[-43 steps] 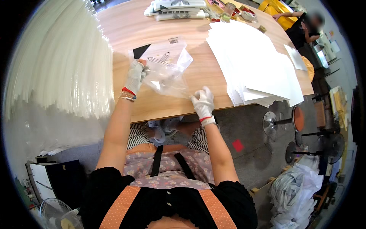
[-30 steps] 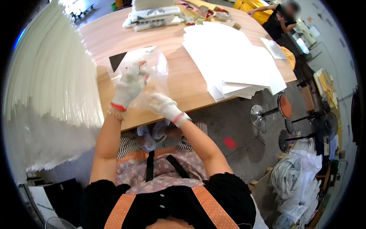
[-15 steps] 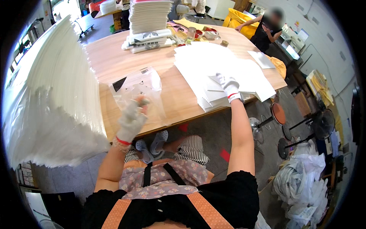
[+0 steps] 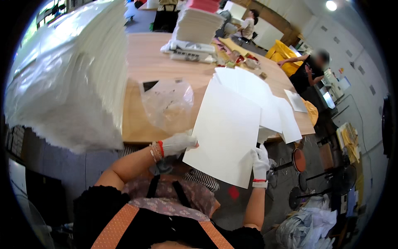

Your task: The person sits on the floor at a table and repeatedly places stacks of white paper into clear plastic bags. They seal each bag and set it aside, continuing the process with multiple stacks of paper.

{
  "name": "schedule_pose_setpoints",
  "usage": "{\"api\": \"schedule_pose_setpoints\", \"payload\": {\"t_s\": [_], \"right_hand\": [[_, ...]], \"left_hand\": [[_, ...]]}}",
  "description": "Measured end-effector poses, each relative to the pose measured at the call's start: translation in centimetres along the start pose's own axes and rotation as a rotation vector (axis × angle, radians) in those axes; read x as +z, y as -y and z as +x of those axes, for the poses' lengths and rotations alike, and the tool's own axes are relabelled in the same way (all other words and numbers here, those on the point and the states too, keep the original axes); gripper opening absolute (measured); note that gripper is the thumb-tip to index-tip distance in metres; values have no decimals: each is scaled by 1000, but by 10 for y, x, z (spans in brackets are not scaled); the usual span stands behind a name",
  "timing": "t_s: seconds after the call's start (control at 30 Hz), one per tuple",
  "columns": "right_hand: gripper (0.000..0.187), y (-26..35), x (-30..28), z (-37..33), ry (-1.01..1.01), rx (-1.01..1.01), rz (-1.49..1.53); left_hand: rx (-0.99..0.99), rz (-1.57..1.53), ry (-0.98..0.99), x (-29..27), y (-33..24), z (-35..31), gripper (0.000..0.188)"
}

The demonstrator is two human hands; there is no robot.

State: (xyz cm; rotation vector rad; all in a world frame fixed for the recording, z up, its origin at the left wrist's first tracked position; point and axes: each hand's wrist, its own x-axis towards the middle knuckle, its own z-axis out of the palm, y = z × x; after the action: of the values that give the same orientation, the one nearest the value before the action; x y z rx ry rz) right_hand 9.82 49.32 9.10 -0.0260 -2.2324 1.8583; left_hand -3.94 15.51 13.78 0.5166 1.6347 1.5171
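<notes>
By the left hand (image 4: 179,143) and right hand (image 4: 260,162), a white sheet (image 4: 226,133) is clamped at opposite edges, jutting past the near edge of the table (image 4: 143,54). Toward the table's left, a clear bag (image 4: 168,103) is laid; toward its right, white paper (image 4: 253,88) is piled.

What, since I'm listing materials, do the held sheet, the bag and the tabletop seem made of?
Tabletop: wood or wood-look laminate, smooth-looking, by its tan colour; I can't tell which.
White sheet: probably paper or card, matte; it is nearly flat even past the tabletop's edge.
Bag: likely thin plastic film, shiny and creased; the tabletop's tan shows through.
</notes>
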Motion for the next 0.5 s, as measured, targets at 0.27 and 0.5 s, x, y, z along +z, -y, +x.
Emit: {"api": "schedule_pose_setpoints", "payload": {"t_s": [0.27,0.5], "right_hand": [[36,-16,187,-13,-251,39,249],[25,23,148,-32,-207,-76,-290]], "left_hand": [[501,1208,-413,73,58,-28,62],[611,1368,-1305,-95,-23,-5,49]]}}
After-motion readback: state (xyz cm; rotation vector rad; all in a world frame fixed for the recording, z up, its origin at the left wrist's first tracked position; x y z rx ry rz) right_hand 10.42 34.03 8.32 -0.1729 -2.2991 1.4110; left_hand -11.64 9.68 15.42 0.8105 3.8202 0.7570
